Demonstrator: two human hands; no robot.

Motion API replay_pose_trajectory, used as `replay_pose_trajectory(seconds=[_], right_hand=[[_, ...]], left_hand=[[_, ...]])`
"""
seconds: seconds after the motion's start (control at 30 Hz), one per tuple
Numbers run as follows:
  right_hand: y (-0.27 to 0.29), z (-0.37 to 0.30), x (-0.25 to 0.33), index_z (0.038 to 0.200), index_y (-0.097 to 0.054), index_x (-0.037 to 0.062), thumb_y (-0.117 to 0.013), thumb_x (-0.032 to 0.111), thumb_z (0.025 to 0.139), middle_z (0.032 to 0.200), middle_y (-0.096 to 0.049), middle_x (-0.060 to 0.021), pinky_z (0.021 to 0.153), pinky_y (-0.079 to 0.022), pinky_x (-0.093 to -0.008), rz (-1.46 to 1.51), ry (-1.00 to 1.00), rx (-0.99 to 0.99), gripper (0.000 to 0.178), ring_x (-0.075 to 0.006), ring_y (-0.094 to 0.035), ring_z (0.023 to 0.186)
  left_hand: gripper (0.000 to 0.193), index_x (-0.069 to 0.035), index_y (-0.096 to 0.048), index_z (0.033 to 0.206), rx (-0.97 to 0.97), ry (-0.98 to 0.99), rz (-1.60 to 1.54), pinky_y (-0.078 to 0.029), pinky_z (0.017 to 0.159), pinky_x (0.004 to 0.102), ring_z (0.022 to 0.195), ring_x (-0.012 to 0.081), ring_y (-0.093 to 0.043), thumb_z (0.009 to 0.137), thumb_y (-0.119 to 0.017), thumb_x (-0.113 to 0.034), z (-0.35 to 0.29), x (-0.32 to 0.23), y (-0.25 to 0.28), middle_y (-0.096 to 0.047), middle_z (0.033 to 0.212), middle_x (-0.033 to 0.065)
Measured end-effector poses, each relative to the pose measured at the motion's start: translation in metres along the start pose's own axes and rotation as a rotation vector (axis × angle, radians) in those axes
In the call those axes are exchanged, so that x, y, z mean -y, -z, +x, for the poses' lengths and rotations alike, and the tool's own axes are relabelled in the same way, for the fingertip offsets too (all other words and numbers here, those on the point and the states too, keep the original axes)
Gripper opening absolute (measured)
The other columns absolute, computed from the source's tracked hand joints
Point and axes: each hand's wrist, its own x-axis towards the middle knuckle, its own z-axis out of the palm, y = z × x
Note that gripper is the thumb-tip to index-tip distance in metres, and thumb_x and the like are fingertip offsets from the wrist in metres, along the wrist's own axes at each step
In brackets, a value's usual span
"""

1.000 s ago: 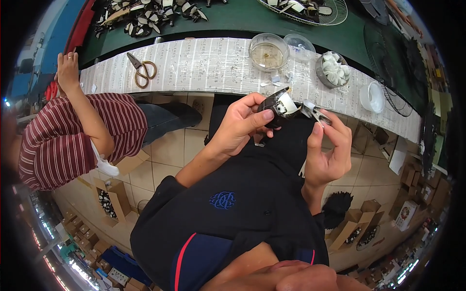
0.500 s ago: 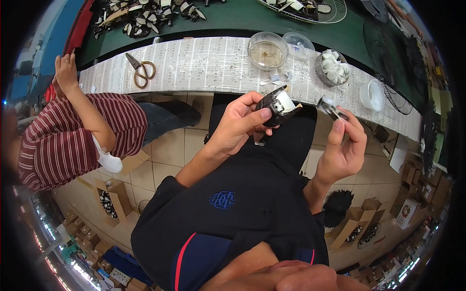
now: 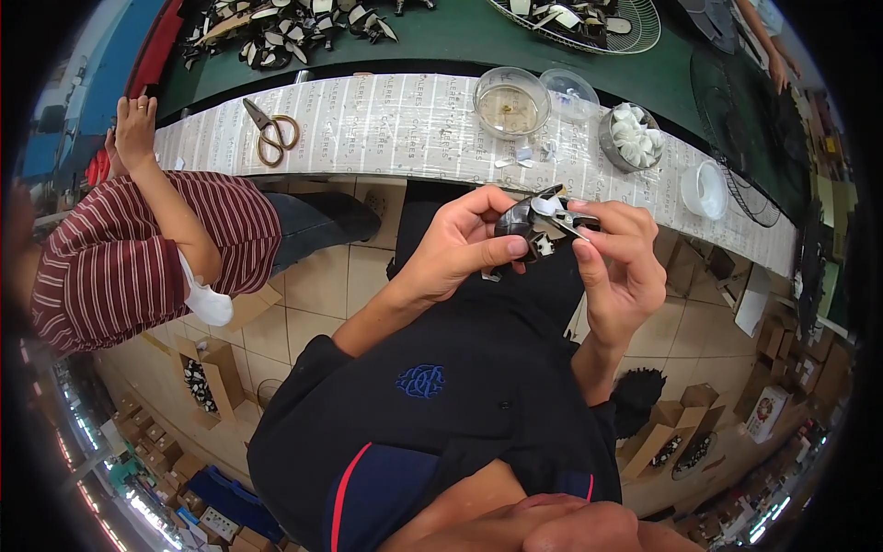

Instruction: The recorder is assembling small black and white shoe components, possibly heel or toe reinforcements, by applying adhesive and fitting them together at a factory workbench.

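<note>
Fingers and thumb of my left hand (image 3: 460, 241) grip a glossy black, curved shoe part (image 3: 515, 221) with white patches inside it. My right hand (image 3: 624, 267) pinches metal tweezers (image 3: 579, 226) between thumb and fingers. At the tweezers' tips a small white pad (image 3: 546, 206) meets the opening of the shoe part. Both hands are close together in front of the bench's near edge. My right fingers partly cover the tweezers, and I cannot tell how far the pad reaches inside.
On the paper-covered bench (image 3: 386, 120) are scissors (image 3: 273, 138), a round clear dish (image 3: 511, 103), a tin of white pads (image 3: 633, 136) and a clear plastic tub (image 3: 704, 190). Behind lie black-and-white shoe parts (image 3: 276, 37) and a wire basket (image 3: 635, 37). A person in a striped shirt (image 3: 156, 248) is at left.
My right hand has moved left with the tweezers, bringing the white pad to the shoe part. My left hand has tilted the shoe part.
</note>
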Motion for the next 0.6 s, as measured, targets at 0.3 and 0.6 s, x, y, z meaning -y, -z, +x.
replay_pose_trajectory(seconds=[0.3, 0.6], right_hand=[[-0.0006, -0.0005, -0.0015, 0.087, -0.066, 0.0043, -0.076, 0.009, 0.078, 0.097, -0.072, -0.0099, 0.085, -0.036, -0.0337, -0.105, 0.056, -0.024, 0.014, -0.0219, -0.062, 0.086], [-0.0053, -0.0016, 0.0034, 0.089, -0.067, 0.0043, -0.075, 0.007, 0.078, 0.097, -0.072, -0.0088, 0.085, -0.036, -0.0325, -0.345, 0.096, -0.118, 0.014, -0.0218, -0.061, 0.087]], left_hand=[[0.028, 0.000, -0.055, 0.105, 0.023, -0.001, -0.017, -0.054, 0.073, 0.0263, 0.086, 0.0112, -0.061, 0.086, -0.072, -0.010, 0.0003, -0.0029, -0.0053, -0.062, 0.097, 0.0064], [0.028, 0.000, -0.055, 0.105, 0.004, 0.011, 0.003, -0.054, 0.072, 0.0247, 0.084, 0.0108, -0.062, 0.086, -0.072, -0.010, 0.0001, 0.0000, -0.0019, -0.062, 0.097, 0.0065]])
